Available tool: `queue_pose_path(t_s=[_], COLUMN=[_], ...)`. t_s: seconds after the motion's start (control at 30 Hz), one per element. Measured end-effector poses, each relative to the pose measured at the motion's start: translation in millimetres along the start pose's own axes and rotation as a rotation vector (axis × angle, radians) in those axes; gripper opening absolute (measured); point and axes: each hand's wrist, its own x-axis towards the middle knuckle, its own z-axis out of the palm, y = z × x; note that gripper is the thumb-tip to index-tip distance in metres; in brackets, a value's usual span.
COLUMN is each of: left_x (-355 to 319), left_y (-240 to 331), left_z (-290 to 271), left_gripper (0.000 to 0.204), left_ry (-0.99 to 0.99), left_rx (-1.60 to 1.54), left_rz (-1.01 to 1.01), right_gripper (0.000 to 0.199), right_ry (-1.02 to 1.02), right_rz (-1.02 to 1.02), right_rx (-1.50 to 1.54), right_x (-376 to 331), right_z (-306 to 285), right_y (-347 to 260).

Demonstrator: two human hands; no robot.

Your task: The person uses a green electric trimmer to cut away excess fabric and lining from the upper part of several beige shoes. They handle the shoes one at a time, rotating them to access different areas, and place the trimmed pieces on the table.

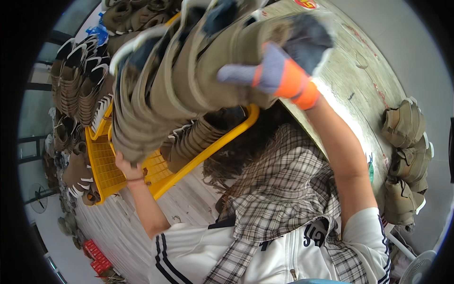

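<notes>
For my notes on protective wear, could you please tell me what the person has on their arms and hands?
The right hand wears a grey knit glove with an orange cuff; the forearm is bare up to a short white sleeve edged with dark stripes. The left hand is ungloved, with a thin band at the wrist and a matching striped sleeve.

Both arms are raised overhead. The bare left hand (124, 165) is pressed upward with fingers curled. The right hand (279, 73) is gloved, its fingers spread.
</notes>
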Motion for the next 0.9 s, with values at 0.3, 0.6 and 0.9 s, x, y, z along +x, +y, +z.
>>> queue_pose_path(t_s=[0.3,0.6,0.9], left_x=[-55,15,118], left_y=[-52,-60,-231], left_z=[-152,-175,-118], left_gripper=[0.055,0.058,0.077], left_ry=[0.304,0.279,0.627], left_rx=[-0.045,-0.161,0.343], left_rz=[-0.097,-0.118,-0.580], right_gripper=[0.070,0.080,0.059], right_ry=[-0.364,-0.320,-0.401], right_rz=[0.065,0.217,0.513], right_rx=[0.128,0.343,-0.001], right_x=[48,116,-32], right_z=[165,223,162], right_y=[75,118,204])
